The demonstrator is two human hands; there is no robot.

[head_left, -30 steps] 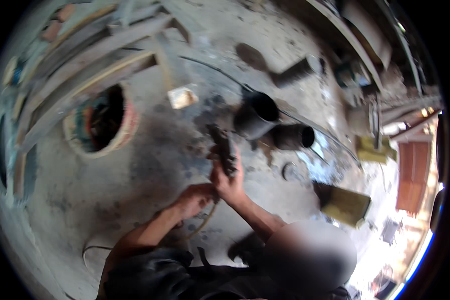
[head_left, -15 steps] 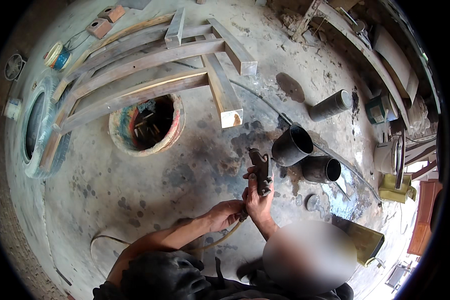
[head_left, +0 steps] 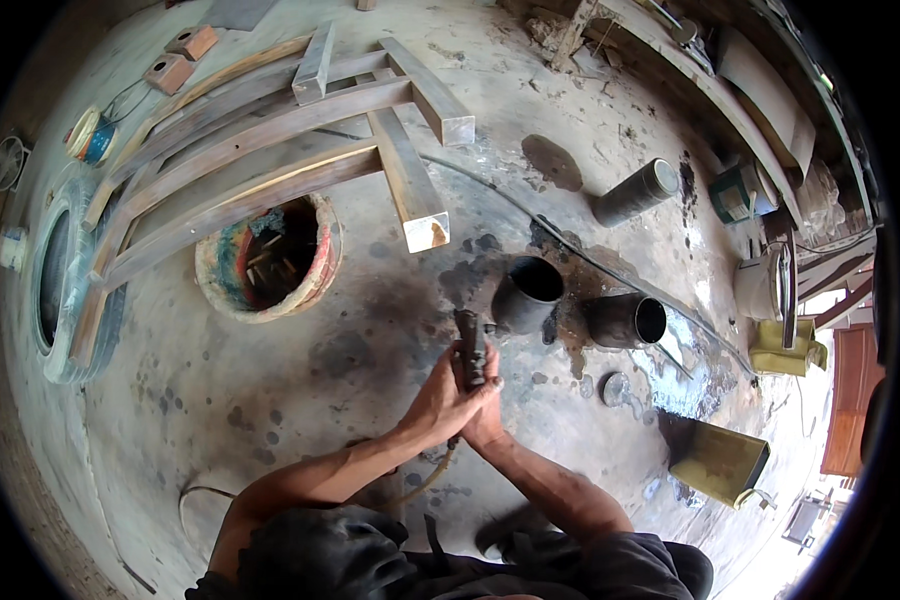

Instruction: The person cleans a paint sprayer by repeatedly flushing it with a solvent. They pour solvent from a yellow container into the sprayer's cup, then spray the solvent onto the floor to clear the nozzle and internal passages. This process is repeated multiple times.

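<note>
The concrete floor (head_left: 200, 345) spread out around and below the hands, and the wooden frame (head_left: 300, 120) lay well beyond them to the left. Nearer on that side stood the round container (head_left: 213, 255), while the near black pot (head_left: 518, 312) was just beyond the right hand and the far black pot (head_left: 610, 320) further to its right. With those pots so close, the hold called for elbows kept in and short, steady movements.

The left hand (head_left: 432, 400) and right hand (head_left: 485, 425) were both closed around the dark tool (head_left: 471, 345), which rose between them with its far end pointing away from the body; some fingers were hidden, so how tightly each pressed could not be told. A firm, even grip with both wrists straight seemed best, and the yellowish hose (head_left: 410, 492), trailing below the hands to the left, was better left slack and free of kinks.

Half a second earlier, the left hand was lower, at the joint where hose met tool, and the right alone gripped the body; by now the left had moved up beside it.
</note>
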